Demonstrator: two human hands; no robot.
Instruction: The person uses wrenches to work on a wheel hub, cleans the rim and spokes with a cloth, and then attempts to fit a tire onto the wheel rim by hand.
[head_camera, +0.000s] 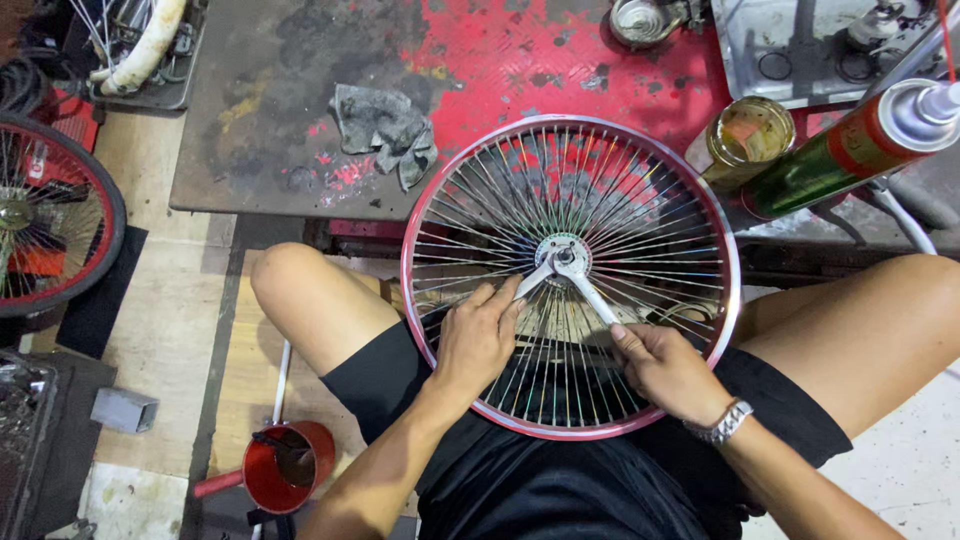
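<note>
A small spoked bicycle wheel with a red rim (722, 262) lies flat across my lap, its far edge against a red metal workbench (480, 60). At its middle sits the silver hub (563, 252). My left hand (475, 340) grips one flat wrench (531, 280) that reaches up to the hub. My right hand (662, 368), with a metal watch on the wrist, grips a second wrench (592, 295) that also sits on the hub. The two wrenches form a V over the spokes.
A grey rag (385, 130) lies on the workbench. A tin can (748, 138) and a green spray can (850, 148) stand at the right. Another wheel with a tyre (55, 215) leans at the left. A red cup (288, 466) is on the floor.
</note>
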